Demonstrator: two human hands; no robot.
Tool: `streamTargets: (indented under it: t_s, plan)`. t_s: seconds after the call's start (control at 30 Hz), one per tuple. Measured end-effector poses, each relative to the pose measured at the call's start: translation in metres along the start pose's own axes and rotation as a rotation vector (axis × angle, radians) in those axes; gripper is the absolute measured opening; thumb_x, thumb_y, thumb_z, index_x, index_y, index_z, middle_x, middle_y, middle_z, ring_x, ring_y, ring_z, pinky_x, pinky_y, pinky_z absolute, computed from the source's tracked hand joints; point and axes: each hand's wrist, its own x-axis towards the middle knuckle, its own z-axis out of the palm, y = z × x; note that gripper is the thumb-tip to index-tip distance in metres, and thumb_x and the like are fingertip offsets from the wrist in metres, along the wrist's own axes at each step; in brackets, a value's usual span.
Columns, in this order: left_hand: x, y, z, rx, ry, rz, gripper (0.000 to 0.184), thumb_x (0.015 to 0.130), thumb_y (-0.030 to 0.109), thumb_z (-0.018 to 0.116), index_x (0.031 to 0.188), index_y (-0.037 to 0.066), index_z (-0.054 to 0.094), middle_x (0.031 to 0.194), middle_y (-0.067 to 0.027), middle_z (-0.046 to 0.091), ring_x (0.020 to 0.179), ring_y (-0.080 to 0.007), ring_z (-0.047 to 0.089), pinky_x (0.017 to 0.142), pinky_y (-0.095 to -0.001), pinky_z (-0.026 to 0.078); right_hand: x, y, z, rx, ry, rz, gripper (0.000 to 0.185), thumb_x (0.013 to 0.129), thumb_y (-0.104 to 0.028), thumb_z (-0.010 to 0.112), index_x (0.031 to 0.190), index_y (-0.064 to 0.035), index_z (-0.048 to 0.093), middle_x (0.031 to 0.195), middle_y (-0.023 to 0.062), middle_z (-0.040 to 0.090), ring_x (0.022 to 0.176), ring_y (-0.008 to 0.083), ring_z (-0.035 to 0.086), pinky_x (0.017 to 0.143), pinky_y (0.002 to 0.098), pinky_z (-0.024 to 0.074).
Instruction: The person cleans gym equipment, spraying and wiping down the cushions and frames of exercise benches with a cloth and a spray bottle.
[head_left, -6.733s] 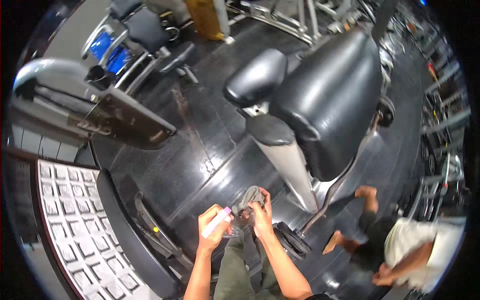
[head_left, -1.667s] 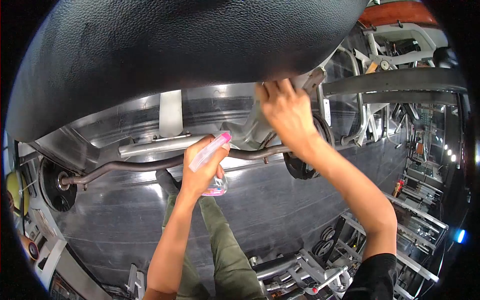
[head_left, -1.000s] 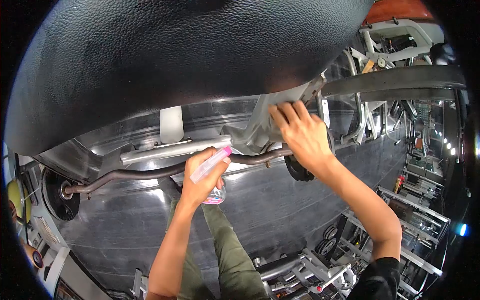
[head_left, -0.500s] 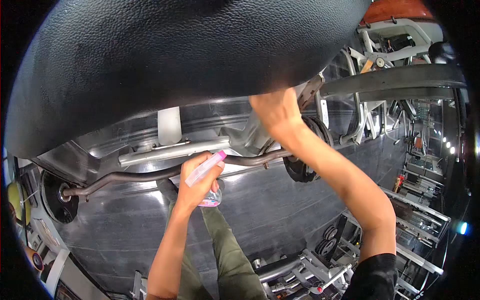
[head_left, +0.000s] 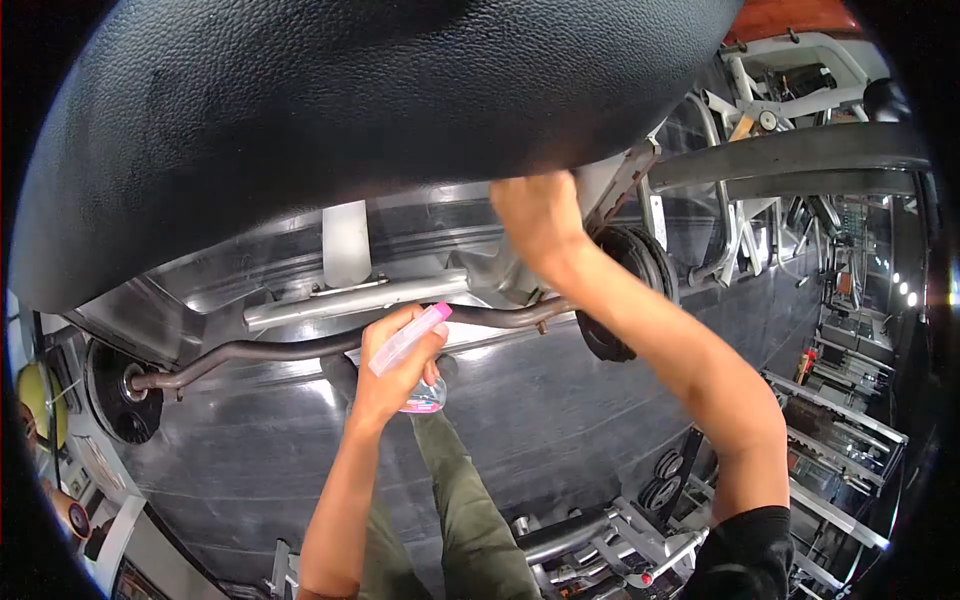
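In my left hand is a spray bottle with a pink nozzle and a clear body, my fingers wrapped round its neck. It hangs in front of the curved barbell. Above, a large black padded cushion with a grained leather-like surface fills the top of the view. My right hand reaches up to the cushion's lower edge. Its fingers are hidden behind that edge, so whether they hold anything does not show.
Weight plates sit on the bar's left end, and more plates at its right. A silver frame tube runs behind the bar. Gym machines stand lower right, on dark flooring.
My right hand has shifted slightly left along the cushion's lower edge. The left hand keeps its hold on the spray bottle, and the view has moved a little.
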Motion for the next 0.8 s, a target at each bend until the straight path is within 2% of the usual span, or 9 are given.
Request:
streamTargets:
  t_s: [0.13, 0.2, 0.27, 0.4, 0.47, 0.53, 0.57, 0.67, 0.8]
  plan:
    - [-0.003, -0.002, -0.003, -0.026, 0.022, 0.0, 0.02, 0.09, 0.017, 0.066, 0.079, 0.002, 0.059, 0.061, -0.0011, 0.055, 0.048, -0.008, 0.054, 0.047, -0.0239, 0.044, 0.014, -0.013, 0.035, -0.117, 0.078, 0.02, 0.018, 0.072, -0.015, 0.07, 0.089, -0.0104, 0.073, 0.092, 0.0078, 0.07, 0.105, 0.0272, 0.062, 0.06, 0.034, 0.0539]
    - [-0.005, -0.002, -0.005, -0.023, 0.019, 0.003, 0.02, 0.09, 0.017, 0.066, 0.08, 0.002, 0.059, 0.061, -0.0012, 0.055, 0.047, -0.0084, 0.054, 0.048, -0.0241, 0.044, 0.005, -0.037, 0.087, -0.239, 0.299, 0.004, 0.009, 0.072, -0.017, 0.071, 0.079, -0.0131, 0.075, 0.082, 0.0029, 0.071, 0.097, 0.0263, 0.063, 0.057, 0.0358, 0.0525]
    - [-0.007, -0.001, -0.007, -0.004, 0.02, -0.012, 0.02, 0.09, 0.018, 0.067, 0.08, 0.002, 0.059, 0.061, -0.0014, 0.055, 0.047, -0.0088, 0.054, 0.048, -0.0245, 0.045, -0.004, -0.059, 0.131, -0.139, 0.089, -0.203, 0.014, 0.082, -0.026, 0.065, 0.079, -0.019, 0.076, 0.085, -0.0026, 0.07, 0.094, 0.0213, 0.063, 0.057, 0.0328, 0.0472]
    - [-0.01, -0.003, -0.017, 0.036, 0.018, -0.012, 0.019, 0.09, 0.017, 0.066, 0.08, 0.002, 0.059, 0.061, -0.0016, 0.055, 0.047, -0.0089, 0.054, 0.048, -0.0251, 0.046, -0.025, -0.071, 0.113, -0.154, -0.119, -0.207, 0.013, 0.082, -0.024, 0.064, 0.082, -0.0196, 0.076, 0.082, -0.0032, 0.069, 0.091, 0.0235, 0.061, 0.059, 0.0326, 0.0462]
    - [-0.012, -0.002, -0.019, 0.028, 0.042, -0.048, 0.017, 0.09, 0.015, 0.065, 0.081, 0.001, 0.06, 0.064, -0.0033, 0.058, 0.047, -0.0098, 0.055, 0.05, -0.0254, 0.048, -0.016, -0.046, 0.09, -0.084, 0.11, -0.153, 0.012, 0.078, -0.018, 0.065, 0.082, -0.0114, 0.074, 0.087, 0.003, 0.069, 0.095, 0.023, 0.061, 0.053, 0.033, 0.0507]
    - [-0.011, -0.007, -0.023, 0.04, 0.036, -0.044, 0.018, 0.09, 0.016, 0.064, 0.084, -0.001, 0.059, 0.072, -0.0074, 0.06, 0.046, -0.0129, 0.057, 0.05, -0.0278, 0.05, 0.003, -0.028, 0.055, -0.157, 0.264, 0.04, 0.012, 0.079, -0.021, 0.066, 0.081, -0.0147, 0.076, 0.086, 0.0029, 0.07, 0.097, 0.0265, 0.06, 0.06, 0.0399, 0.0536]
    - [-0.01, -0.009, -0.024, 0.055, 0.033, -0.036, 0.02, 0.09, 0.017, 0.062, 0.087, -0.002, 0.058, 0.079, -0.0115, 0.063, 0.046, -0.0161, 0.058, 0.05, -0.0302, 0.051, 0.006, -0.025, 0.046, -0.154, 0.263, 0.041, 0.012, 0.079, -0.021, 0.066, 0.081, -0.0147, 0.076, 0.086, 0.0029, 0.07, 0.097, 0.0265, 0.06, 0.06, 0.0399, 0.0536]
    - [-0.01, -0.008, -0.02, 0.054, 0.025, -0.026, 0.02, 0.09, 0.017, 0.062, 0.087, -0.002, 0.058, 0.08, -0.0121, 0.063, 0.046, -0.0167, 0.059, 0.051, -0.0308, 0.052, 0.004, -0.024, 0.044, -0.146, 0.204, 0.092, 0.014, 0.079, -0.019, 0.065, 0.085, -0.013, 0.077, 0.095, 0.0064, 0.071, 0.104, 0.0291, 0.06, 0.066, 0.0428, 0.0566]
    - [-0.01, -0.015, -0.022, 0.049, -0.021, -0.028, 0.02, 0.089, 0.018, 0.062, 0.091, -0.002, 0.058, 0.081, -0.0124, 0.064, 0.047, -0.0177, 0.06, 0.052, -0.0318, 0.052, -0.051, -0.027, 0.102, -0.063, 0.288, -0.354, 0.022, 0.075, -0.016, 0.066, 0.092, -0.0065, 0.074, 0.107, 0.0127, 0.071, 0.123, 0.0332, 0.054, 0.076, 0.0469, 0.058]
